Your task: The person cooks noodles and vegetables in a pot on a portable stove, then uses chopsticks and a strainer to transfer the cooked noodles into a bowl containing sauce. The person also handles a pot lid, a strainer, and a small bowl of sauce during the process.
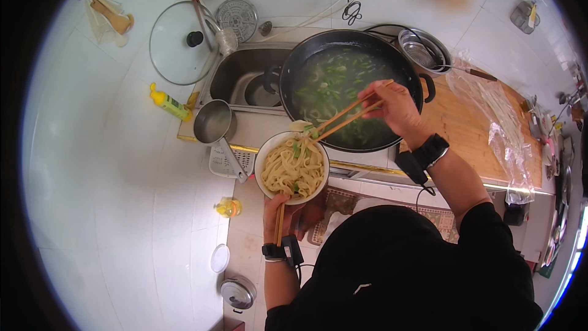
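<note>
A white bowl (258, 165) full of cooked flat noodles (291, 168) with bits of green vegetable rests in my left hand (275, 216). The thumb lies at its rim, and a second pair of chopsticks (279, 227) runs under that thumb along the wrist. My right hand (390, 103) grips a pair of wooden chopsticks (342, 119) whose tips touch the noodles at the bowl's far right edge. Just beyond is a large black two-handled pan (353, 39) holding cloudy broth, chopped greens and some noodles. My right hand is above the pan's near right side.
Left of the pan are a steel sink (234, 66), a small saucepan (215, 122), a glass lid (177, 50) and a yellow bottle (170, 103). To the right, a wooden board (455, 133) carries a plastic bag (505, 124). Metal bowls (422, 50) stand behind the pan.
</note>
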`<state>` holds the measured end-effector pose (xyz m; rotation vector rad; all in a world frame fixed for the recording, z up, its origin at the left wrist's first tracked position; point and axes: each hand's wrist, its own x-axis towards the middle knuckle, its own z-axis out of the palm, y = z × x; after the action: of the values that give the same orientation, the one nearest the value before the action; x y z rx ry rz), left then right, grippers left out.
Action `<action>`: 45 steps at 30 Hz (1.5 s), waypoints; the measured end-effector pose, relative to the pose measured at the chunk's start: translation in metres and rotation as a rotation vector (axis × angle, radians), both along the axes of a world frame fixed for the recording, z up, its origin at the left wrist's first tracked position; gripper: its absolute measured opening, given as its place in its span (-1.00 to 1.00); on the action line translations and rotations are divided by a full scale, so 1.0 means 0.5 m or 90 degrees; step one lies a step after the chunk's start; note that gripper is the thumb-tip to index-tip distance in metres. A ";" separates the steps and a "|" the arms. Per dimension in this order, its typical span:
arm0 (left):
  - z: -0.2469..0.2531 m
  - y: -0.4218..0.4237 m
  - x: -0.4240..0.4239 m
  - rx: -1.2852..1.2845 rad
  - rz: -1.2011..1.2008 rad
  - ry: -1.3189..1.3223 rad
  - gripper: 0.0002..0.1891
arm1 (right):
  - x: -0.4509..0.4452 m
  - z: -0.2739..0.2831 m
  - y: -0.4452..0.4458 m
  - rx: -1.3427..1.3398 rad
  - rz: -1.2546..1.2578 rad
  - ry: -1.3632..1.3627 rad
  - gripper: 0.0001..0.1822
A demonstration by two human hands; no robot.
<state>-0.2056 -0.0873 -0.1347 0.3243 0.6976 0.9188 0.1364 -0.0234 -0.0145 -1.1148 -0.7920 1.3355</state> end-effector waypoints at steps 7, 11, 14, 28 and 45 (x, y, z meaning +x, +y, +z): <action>-0.010 0.005 -0.010 0.000 -0.012 0.010 -0.28 | -0.025 0.092 0.000 0.174 -0.006 -0.200 -0.71; -0.001 0.004 0.002 0.022 -0.014 0.062 -0.39 | 0.038 0.001 0.054 0.058 0.060 -0.353 -0.72; -0.004 0.004 0.001 0.020 -0.006 0.065 -0.40 | 0.016 -0.053 0.079 0.046 0.039 -0.240 -0.74; -0.016 0.002 -0.003 -0.019 0.009 -0.015 -0.28 | 0.006 -0.031 0.001 0.039 -0.129 0.010 -0.77; -0.020 0.000 -0.004 -0.015 0.009 0.001 -0.28 | 0.012 -0.054 -0.040 0.044 -0.135 -0.041 -0.72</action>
<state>-0.2077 -0.0872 -0.1446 0.2999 0.7124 0.9237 0.1426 -0.0433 -0.0413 -1.1571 -0.7393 1.0919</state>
